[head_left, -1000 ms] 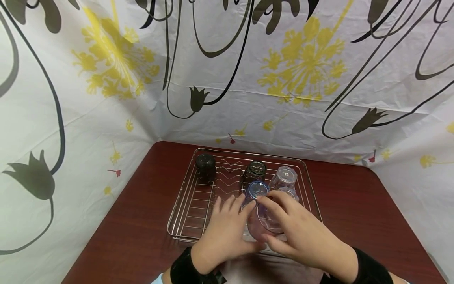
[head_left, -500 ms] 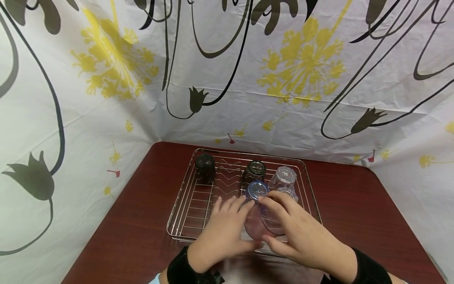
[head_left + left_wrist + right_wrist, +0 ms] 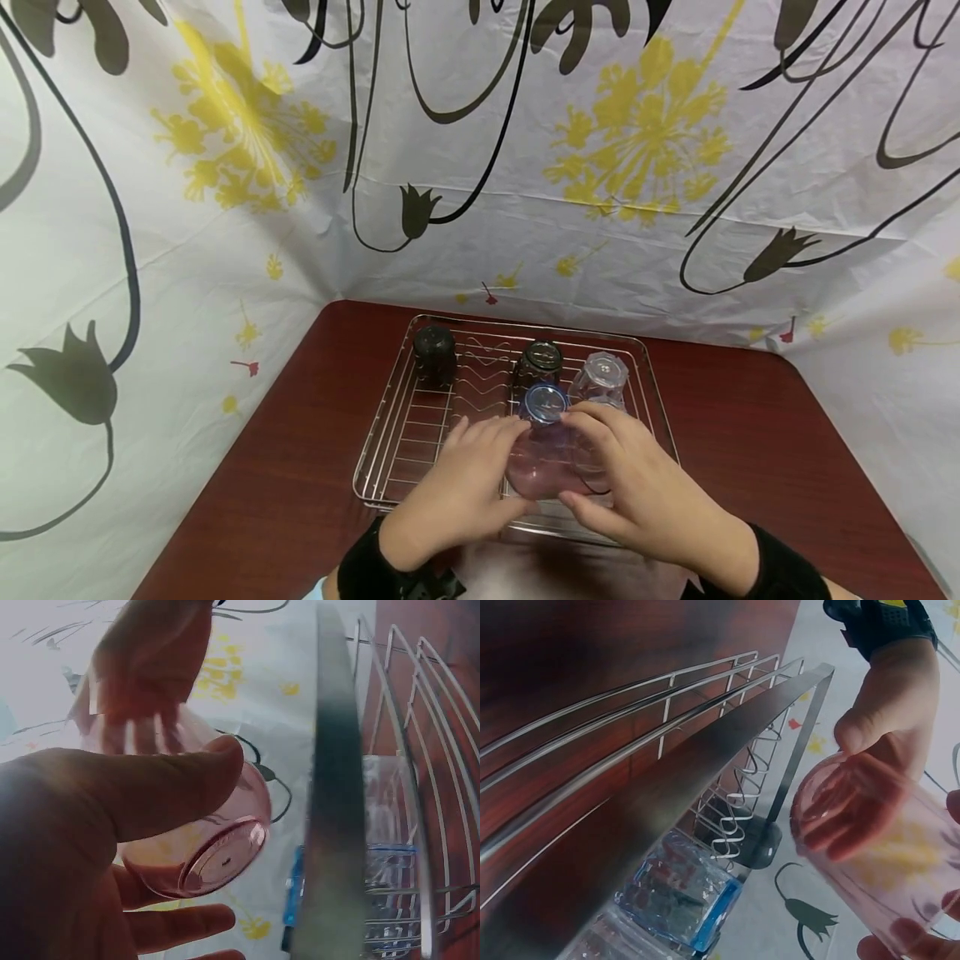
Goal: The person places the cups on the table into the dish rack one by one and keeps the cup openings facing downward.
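Note:
A transparent pink drinking glass (image 3: 542,468) is held on its side between both hands, over the front of the wire rack (image 3: 366,498). My left hand (image 3: 453,492) grips the base end; its thumb (image 3: 180,780) lies across the glass wall and the fingers pass behind. At the rim end, my right hand (image 3: 652,492) grips the glass with fingers above and thumb below. Just beyond the pink glass, a blue-based glass (image 3: 546,403) stands upside down in the rack. The right wrist view shows the left palm and fingers through the pink wall.
Also upside down in the rack are a black glass (image 3: 435,354) at back left, a dark see-through glass (image 3: 542,358) and a clear faceted glass (image 3: 602,375). The rack's raised wire sides border it on a red-brown table (image 3: 750,450). A patterned cloth (image 3: 480,167) hangs behind.
The pink glass has swung from tilted to nearly level, its base now toward the left. My left hand's spread fingers have drawn together around the base end. The right hand keeps its hold.

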`<control>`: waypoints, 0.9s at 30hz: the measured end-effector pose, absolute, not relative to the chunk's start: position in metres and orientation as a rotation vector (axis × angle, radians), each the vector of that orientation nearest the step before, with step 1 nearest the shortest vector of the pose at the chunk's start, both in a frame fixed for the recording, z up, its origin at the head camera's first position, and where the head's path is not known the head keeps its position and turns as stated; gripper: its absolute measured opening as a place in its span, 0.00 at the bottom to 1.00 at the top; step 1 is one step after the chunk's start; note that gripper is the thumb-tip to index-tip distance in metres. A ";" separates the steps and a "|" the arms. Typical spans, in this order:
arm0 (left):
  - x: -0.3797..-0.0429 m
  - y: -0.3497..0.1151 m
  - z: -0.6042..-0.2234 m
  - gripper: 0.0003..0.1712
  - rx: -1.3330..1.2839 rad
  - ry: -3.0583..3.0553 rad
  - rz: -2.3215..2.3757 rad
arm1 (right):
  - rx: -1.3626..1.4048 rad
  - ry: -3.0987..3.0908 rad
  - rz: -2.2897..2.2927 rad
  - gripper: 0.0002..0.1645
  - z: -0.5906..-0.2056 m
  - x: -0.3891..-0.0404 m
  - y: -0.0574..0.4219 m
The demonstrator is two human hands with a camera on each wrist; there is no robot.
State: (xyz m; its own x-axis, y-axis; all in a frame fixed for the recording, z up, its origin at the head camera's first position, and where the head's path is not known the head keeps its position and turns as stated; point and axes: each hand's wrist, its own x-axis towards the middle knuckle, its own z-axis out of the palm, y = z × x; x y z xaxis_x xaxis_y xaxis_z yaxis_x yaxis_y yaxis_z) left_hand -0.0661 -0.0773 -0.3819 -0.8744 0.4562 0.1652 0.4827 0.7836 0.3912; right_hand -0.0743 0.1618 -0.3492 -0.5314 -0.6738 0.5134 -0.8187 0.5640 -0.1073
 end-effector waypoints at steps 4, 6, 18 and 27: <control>-0.063 -0.084 -0.375 0.49 -0.780 -2.928 -0.740 | 1.186 -2.418 0.455 0.39 -0.350 -0.076 0.164; -0.062 -0.088 -0.371 0.49 -0.786 -2.928 -0.771 | 1.161 -2.462 0.429 0.40 -0.350 -0.077 0.165; -0.061 -0.100 -0.345 0.47 -0.949 -2.716 -1.009 | 1.132 -2.492 0.388 0.42 -0.350 -0.082 0.160; -0.056 -0.083 -0.332 0.42 -1.058 -2.620 -0.986 | 1.105 -2.556 0.319 0.45 -0.353 -0.075 0.159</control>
